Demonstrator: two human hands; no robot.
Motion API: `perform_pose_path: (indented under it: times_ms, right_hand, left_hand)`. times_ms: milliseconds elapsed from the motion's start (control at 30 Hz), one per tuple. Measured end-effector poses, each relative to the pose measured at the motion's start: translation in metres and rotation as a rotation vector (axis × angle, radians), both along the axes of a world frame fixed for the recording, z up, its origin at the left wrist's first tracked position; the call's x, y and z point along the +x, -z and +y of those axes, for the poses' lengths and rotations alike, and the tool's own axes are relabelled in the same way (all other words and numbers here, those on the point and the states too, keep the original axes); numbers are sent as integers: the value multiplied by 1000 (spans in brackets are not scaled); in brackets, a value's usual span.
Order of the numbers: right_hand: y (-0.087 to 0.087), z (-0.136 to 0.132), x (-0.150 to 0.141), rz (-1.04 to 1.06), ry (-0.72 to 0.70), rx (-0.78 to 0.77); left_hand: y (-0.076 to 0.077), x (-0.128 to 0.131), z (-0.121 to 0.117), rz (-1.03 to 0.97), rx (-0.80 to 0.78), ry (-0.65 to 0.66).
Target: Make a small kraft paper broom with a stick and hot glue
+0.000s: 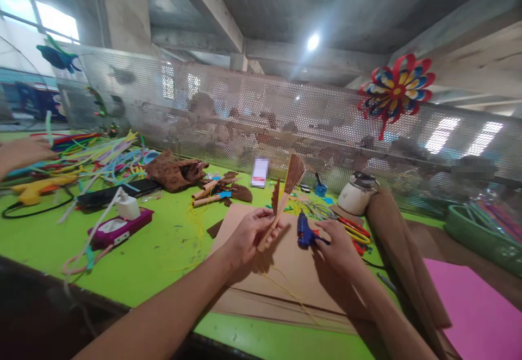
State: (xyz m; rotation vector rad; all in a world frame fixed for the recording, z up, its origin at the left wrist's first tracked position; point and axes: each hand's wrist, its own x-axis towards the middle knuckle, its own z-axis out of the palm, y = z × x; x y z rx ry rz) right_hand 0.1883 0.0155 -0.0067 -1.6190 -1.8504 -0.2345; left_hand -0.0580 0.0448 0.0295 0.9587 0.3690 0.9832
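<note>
My left hand (255,232) is closed around a brown paper craft piece (281,208), a light kraft stem with dark pleated fan shapes standing up from it. Yellow strands (281,289) trail beneath that hand. A blue hot glue gun (304,232) is at the fingertips of my right hand (340,240), its handle end between thumb and fingers. The gun's nozzle points up and away from me. Beneath both hands lies a stack of kraft paper sheets (244,303). Scissors with red and yellow handles (354,232) lie just beyond my right hand.
Left are a purple power strip (122,228) with a white plug, a yellow glue gun (38,188), pipe cleaners (101,156) and another person's hand (24,156). Finished-looking brown pieces (222,191) lie ahead. A white kettle-like container (355,194), brown paper roll (402,256) and green basket (481,237) stand right.
</note>
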Motion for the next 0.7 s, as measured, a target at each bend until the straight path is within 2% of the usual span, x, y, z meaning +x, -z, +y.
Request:
perform_pose_path:
  times_ms: [67,167,267,367,467,700]
  right_hand:
    - [-19,-11,-18,154,-7,73]
    - [-45,-26,-51,438,-162,88]
    - [-59,-34,-79,511,-276,102]
    - [-60,-35,-94,477,-293,119]
    - [-52,-36,-100,467,-270,179]
    - [-31,-42,-91,322,-329,300]
  left_hand:
    - [0,2,-5,37,52,-19]
    - [-1,5,-10,92,155,-18]
    - [-2,7,-11,135,225,26]
    - [0,11,-9,185,300,16]
    - [5,15,-7,218,395,-29]
    - [9,19,-10,269,513,-132]
